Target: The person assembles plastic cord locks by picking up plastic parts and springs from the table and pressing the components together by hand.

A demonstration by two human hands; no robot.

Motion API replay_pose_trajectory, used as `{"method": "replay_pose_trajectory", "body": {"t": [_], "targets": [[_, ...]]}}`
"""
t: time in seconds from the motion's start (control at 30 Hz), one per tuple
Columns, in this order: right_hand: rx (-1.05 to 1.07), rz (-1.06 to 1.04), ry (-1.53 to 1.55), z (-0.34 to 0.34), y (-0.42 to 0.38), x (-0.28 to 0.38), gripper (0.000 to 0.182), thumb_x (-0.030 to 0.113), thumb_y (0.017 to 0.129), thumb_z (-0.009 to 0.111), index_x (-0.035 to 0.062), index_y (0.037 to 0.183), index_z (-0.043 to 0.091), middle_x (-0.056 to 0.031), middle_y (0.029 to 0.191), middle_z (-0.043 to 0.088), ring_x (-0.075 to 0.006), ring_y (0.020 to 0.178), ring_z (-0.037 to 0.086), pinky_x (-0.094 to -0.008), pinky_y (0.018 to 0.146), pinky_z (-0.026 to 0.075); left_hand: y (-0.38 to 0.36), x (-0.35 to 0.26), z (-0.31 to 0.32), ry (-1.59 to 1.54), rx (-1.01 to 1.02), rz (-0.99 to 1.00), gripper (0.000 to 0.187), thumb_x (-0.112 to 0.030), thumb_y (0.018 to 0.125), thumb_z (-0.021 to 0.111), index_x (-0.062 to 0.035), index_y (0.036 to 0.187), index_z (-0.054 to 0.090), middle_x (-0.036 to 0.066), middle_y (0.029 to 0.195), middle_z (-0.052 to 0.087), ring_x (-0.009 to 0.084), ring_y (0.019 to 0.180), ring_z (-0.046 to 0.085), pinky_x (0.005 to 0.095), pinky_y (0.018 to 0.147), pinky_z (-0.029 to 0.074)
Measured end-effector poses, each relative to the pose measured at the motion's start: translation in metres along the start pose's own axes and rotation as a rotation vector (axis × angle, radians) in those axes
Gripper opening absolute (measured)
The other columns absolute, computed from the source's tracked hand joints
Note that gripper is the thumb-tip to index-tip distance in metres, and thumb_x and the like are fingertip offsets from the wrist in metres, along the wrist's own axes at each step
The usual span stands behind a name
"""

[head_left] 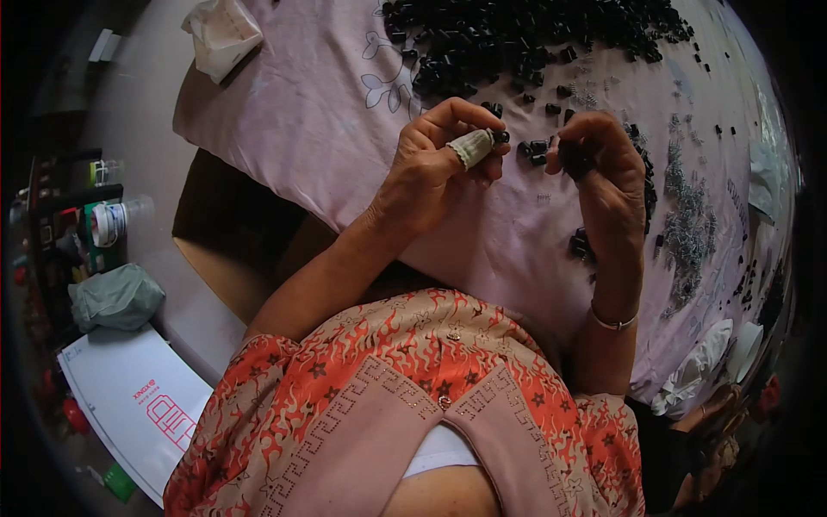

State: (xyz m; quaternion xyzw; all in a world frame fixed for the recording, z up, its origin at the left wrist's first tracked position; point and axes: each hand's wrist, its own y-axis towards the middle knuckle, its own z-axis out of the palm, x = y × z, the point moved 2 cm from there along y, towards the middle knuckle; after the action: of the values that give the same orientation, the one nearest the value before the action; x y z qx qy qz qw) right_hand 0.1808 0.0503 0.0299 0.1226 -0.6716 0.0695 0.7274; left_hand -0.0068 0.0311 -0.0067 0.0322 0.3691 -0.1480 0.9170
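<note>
My left hand (pixel 435 159) is closed in a pinch, with a pale fabric finger cover (pixel 471 148) on its thumb. Between those fingertips is a small black cylindrical plastic part (pixel 502 136). To its right, my right hand (pixel 607 164) has its fingers curled together, a black cover (pixel 575 159) on the thumb; whatever it may hold is hidden. A few loose black parts (pixel 534 152) lie on the cloth between the hands. One small spring (pixel 543 197) rests below them. Beyond the hands spreads a large heap of black plastic parts (pixel 517 43).
Pink patterned cloth (pixel 345 164) covers the work surface. Many metal springs (pixel 687 233) lie at the right. A crumpled white paper container (pixel 221 39) stands at the far left corner. An open cardboard box (pixel 211 280) sits below the left edge, near a white printed box (pixel 138 405).
</note>
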Motion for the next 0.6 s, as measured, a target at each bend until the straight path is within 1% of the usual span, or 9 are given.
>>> {"method": "replay_pose_trajectory", "body": {"t": [0.07, 0.1, 0.17, 0.2, 0.3, 0.33, 0.4, 0.47, 0.6], "targets": [[0.055, 0.017, 0.225, 0.000, 0.000, -0.004, 0.011, 0.003, 0.087, 0.057, 0.0008, 0.097, 0.053, -0.0040, 0.086, 0.056, -0.0110, 0.078, 0.058, -0.0251, 0.072, 0.048, 0.001, 0.002, 0.000, 0.003, 0.007, 0.000, 0.020, -0.006, 0.087, 0.053, -0.0013, 0.106, 0.055, 0.012, 0.093, 0.063, 0.0139, 0.074, 0.061, 0.0224, 0.068, 0.050], [0.052, 0.019, 0.227, -0.001, 0.001, -0.005, 0.011, 0.003, 0.087, 0.057, 0.0008, 0.097, 0.053, -0.0040, 0.086, 0.056, -0.0110, 0.078, 0.058, -0.0251, 0.072, 0.048, 0.002, 0.002, 0.000, 0.005, 0.015, 0.006, 0.020, -0.006, 0.087, 0.054, -0.0014, 0.106, 0.054, 0.012, 0.093, 0.063, 0.0141, 0.074, 0.061, 0.0224, 0.068, 0.050], [0.097, 0.027, 0.493, 0.003, 0.001, -0.006, 0.012, 0.005, 0.087, 0.057, 0.0014, 0.098, 0.052, -0.0058, 0.086, 0.057, -0.0128, 0.077, 0.060, -0.0266, 0.070, 0.050, 0.000, 0.001, -0.001, 0.002, 0.010, 0.004, 0.020, -0.006, 0.087, 0.054, -0.0014, 0.106, 0.054, 0.012, 0.093, 0.063, 0.0143, 0.075, 0.061, 0.0229, 0.069, 0.050], [0.096, 0.030, 0.495, 0.002, 0.002, -0.006, 0.012, 0.005, 0.087, 0.057, 0.0014, 0.098, 0.052, -0.0058, 0.086, 0.057, -0.0128, 0.077, 0.060, -0.0266, 0.070, 0.050, 0.000, 0.002, -0.001, 0.000, 0.005, 0.003, 0.020, -0.007, 0.087, 0.054, -0.0014, 0.106, 0.054, 0.012, 0.093, 0.063, 0.0145, 0.075, 0.061, 0.0235, 0.069, 0.050], [0.061, 0.052, 0.455, -0.001, 0.000, -0.006, 0.014, 0.006, 0.087, 0.057, 0.0017, 0.100, 0.052, -0.0058, 0.087, 0.057, -0.0125, 0.073, 0.060, -0.0255, 0.067, 0.049, -0.001, 0.004, 0.001, 0.018, -0.011, 0.014, 0.019, -0.007, 0.087, 0.054, -0.0015, 0.105, 0.054, 0.012, 0.094, 0.063, 0.0149, 0.076, 0.061, 0.0246, 0.070, 0.050], [0.073, 0.044, 0.369, -0.003, 0.000, -0.007, 0.014, 0.003, 0.087, 0.055, 0.0016, 0.101, 0.053, -0.0056, 0.088, 0.057, -0.0115, 0.073, 0.059, -0.0242, 0.066, 0.049, -0.001, 0.004, 0.003, 0.018, -0.012, 0.013, 0.019, -0.007, 0.087, 0.054, -0.0015, 0.105, 0.054, 0.012, 0.094, 0.063, 0.0149, 0.076, 0.061, 0.0246, 0.070, 0.050], [0.085, 0.038, 0.283, 0.001, -0.002, -0.005, 0.016, 0.000, 0.086, 0.054, 0.0015, 0.102, 0.053, -0.0054, 0.089, 0.057, -0.0105, 0.072, 0.058, -0.0230, 0.066, 0.049, -0.002, 0.001, 0.006, 0.026, -0.053, 0.023, 0.011, -0.005, 0.088, 0.055, -0.0023, 0.099, 0.055, 0.009, 0.087, 0.063, 0.0116, 0.072, 0.061, 0.0226, 0.062, 0.048], [0.053, 0.004, 0.059, 0.006, -0.003, -0.005, 0.021, -0.009, 0.084, 0.049, 0.0010, 0.102, 0.056, -0.0040, 0.090, 0.057, -0.0077, 0.072, 0.056, -0.0203, 0.066, 0.048, -0.002, 0.000, 0.007, 0.045, -0.056, 0.017, 0.011, -0.005, 0.088, 0.055, -0.0020, 0.098, 0.055, 0.009, 0.087, 0.063, 0.0114, 0.072, 0.060, 0.0229, 0.062, 0.048], [0.055, 0.011, 0.012, 0.016, -0.004, -0.006, 0.027, -0.014, 0.082, 0.046, 0.0009, 0.101, 0.059, -0.0023, 0.089, 0.057, -0.0062, 0.074, 0.055, -0.0191, 0.067, 0.047, -0.002, -0.002, 0.010, 0.100, -0.007, 0.007, 0.012, -0.003, 0.087, 0.053, -0.0010, 0.098, 0.055, 0.008, 0.086, 0.062, 0.0110, 0.072, 0.059, 0.0234, 0.064, 0.048]]}}
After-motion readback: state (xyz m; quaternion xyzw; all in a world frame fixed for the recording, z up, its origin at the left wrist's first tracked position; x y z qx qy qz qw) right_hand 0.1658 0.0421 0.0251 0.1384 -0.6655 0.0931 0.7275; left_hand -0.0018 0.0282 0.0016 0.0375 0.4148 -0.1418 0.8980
